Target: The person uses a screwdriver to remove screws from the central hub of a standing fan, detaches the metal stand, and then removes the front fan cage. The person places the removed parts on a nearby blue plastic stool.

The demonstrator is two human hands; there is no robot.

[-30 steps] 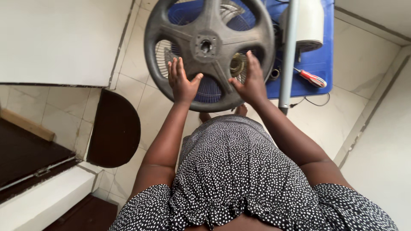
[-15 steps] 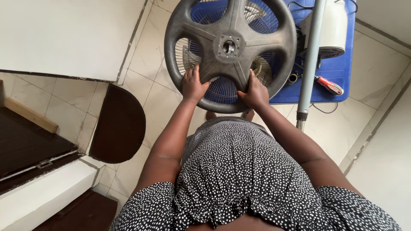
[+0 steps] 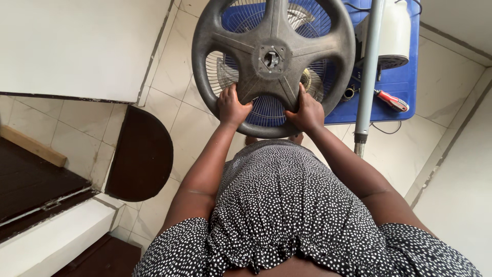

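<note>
Your left hand [image 3: 231,106] and your right hand [image 3: 306,110] both grasp the round dark grey fan base [image 3: 273,59], a wheel-shaped piece with five spokes running out from a square hub with a hole in its middle. Each hand is closed on the near part of the rim, the left beside the lower left spoke and the right beside the lower right spoke, with your fingers curled up over the rim's inner edge. You hold the base out in front of your body, above the floor, its flat face turned up toward you.

Through the gaps between the spokes you see a wire fan guard [image 3: 264,105] lying below, partly on the white tiled floor [image 3: 174,102] and partly on a blue mat [image 3: 389,82]. A grey metal pole [image 3: 368,77] runs down the right of the base. On the mat lie a white fan motor housing [image 3: 397,33] and a red-handled screwdriver [image 3: 392,101]. A dark brown rounded board [image 3: 139,154] sits to your left.
</note>
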